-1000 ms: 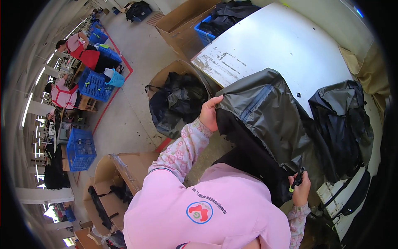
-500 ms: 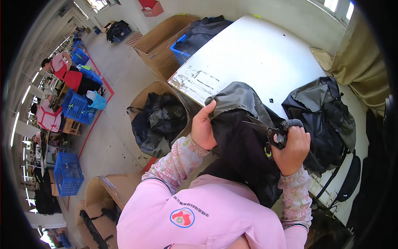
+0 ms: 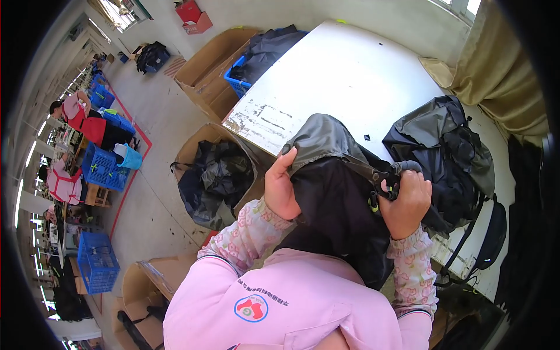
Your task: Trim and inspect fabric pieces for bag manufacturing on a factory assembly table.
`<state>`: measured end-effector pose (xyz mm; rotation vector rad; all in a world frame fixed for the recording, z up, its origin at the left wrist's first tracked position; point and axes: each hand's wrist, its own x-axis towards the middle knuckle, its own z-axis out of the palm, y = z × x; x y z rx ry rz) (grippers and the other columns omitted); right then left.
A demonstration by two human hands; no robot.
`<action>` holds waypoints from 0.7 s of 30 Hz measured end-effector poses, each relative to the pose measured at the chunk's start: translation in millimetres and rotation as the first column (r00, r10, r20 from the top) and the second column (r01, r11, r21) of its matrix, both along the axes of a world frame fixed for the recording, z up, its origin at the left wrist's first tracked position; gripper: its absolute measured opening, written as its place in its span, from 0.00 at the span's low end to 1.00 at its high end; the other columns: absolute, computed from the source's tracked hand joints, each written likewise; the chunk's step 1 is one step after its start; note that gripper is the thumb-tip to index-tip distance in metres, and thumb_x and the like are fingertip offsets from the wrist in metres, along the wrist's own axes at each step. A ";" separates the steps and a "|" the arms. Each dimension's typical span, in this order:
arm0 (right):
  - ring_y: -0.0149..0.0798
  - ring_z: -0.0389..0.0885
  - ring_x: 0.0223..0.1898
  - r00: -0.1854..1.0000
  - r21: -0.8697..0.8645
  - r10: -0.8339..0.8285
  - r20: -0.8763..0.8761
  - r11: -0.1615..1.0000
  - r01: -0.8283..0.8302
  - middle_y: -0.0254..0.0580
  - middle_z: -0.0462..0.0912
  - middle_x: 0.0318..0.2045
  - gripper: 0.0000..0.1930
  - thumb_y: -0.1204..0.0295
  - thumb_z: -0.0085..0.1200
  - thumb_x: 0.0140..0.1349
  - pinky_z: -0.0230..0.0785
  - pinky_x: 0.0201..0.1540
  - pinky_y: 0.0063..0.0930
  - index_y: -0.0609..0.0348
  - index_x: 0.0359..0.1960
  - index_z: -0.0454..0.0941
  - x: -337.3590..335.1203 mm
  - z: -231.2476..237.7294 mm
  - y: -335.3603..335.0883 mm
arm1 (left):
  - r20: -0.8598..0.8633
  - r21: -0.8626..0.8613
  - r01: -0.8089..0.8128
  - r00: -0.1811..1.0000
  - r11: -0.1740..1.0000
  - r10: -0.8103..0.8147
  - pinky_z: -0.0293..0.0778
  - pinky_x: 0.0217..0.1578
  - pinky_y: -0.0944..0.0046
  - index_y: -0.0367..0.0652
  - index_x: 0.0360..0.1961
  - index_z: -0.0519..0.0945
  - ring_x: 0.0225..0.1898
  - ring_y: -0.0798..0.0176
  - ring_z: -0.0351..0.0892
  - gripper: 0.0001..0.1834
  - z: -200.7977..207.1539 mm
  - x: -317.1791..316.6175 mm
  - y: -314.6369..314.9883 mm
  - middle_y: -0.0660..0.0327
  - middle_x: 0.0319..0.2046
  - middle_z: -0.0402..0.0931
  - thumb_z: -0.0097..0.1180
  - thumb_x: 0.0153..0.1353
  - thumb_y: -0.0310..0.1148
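Close in, both forearms, in flowered sleeves (image 3: 249,233), reach up from the pink shirt (image 3: 286,300), bent at the elbows, with the hands raised in front of the chest. The left hand (image 3: 282,189) stands nearly upright, tilted inward, its thumb along the edge of a grey-and-black cloth (image 3: 341,210); it pinches that edge, the other fingers being mostly hidden behind the fabric. The right hand (image 3: 405,204) is turned palm inward, its fingers curled tightly about the dark handles of scissors (image 3: 389,181), whose blades point left along the line where grey meets black. How far apart the blades stand, I cannot tell. The cloth hangs between the two hands, its lower part falling against the shirt.

Beyond it lies the white desk (image 3: 350,70), with a dark heap of fabric (image 3: 446,146) on its right part. Left of the desk, a carton (image 3: 201,137) holds more dark fabric; farther back stands a blue basket (image 3: 239,87). Two people in pink are across the aisle, far left.
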<state>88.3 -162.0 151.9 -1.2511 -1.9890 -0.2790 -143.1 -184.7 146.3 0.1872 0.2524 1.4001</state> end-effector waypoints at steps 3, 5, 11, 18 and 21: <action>0.50 0.71 0.28 1.000 0.005 -0.013 0.022 1.000 0.013 0.45 0.70 0.23 0.14 0.63 0.59 0.54 0.57 0.31 0.40 0.59 0.29 0.70 1.1 -1.3 -0.2 | -0.054 -0.045 -0.051 0.997 0.998 0.048 0.59 0.65 0.49 0.34 0.62 0.66 0.61 0.51 0.68 0.26 -7.5 -0.7 -0.8 0.49 0.60 0.69 0.40 0.69 0.41; 0.48 0.71 0.28 0.998 0.006 -0.030 0.050 1.000 0.030 0.44 0.71 0.24 0.17 0.57 0.56 0.59 0.58 0.32 0.39 0.60 0.29 0.70 2.2 -1.9 -1.1 | -0.054 -0.051 -0.047 0.998 0.998 0.044 0.59 0.65 0.50 0.34 0.62 0.66 0.61 0.51 0.68 0.26 -4.4 1.1 -2.7 0.50 0.60 0.69 0.40 0.69 0.41; 0.48 0.71 0.27 0.999 0.019 -0.028 0.040 0.999 0.028 0.43 0.71 0.23 0.17 0.56 0.56 0.59 0.58 0.31 0.39 0.59 0.28 0.70 4.5 -4.1 -2.9 | -0.057 -0.042 -0.023 0.998 0.999 0.020 0.60 0.64 0.51 0.34 0.61 0.67 0.61 0.51 0.69 0.25 -3.1 4.4 -6.5 0.50 0.59 0.70 0.40 0.69 0.41; 0.47 0.71 0.26 0.998 -0.024 -0.045 0.033 0.999 0.045 0.41 0.71 0.22 0.17 0.57 0.58 0.58 0.58 0.29 0.37 0.58 0.27 0.70 7.8 -6.5 0.3 | -0.026 0.004 -0.032 0.999 0.999 0.032 0.62 0.63 0.54 0.33 0.58 0.69 0.58 0.53 0.72 0.22 0.9 2.3 -1.6 0.50 0.56 0.73 0.42 0.68 0.34; 0.47 0.71 0.26 0.998 -0.055 -0.069 0.012 0.996 0.069 0.42 0.71 0.22 0.17 0.57 0.60 0.56 0.58 0.28 0.38 0.58 0.26 0.70 6.8 -12.1 8.5 | -0.063 -0.019 -0.018 0.998 1.000 0.017 0.64 0.62 0.54 0.34 0.56 0.72 0.57 0.53 0.73 0.23 0.7 -7.9 5.1 0.51 0.55 0.74 0.42 0.69 0.40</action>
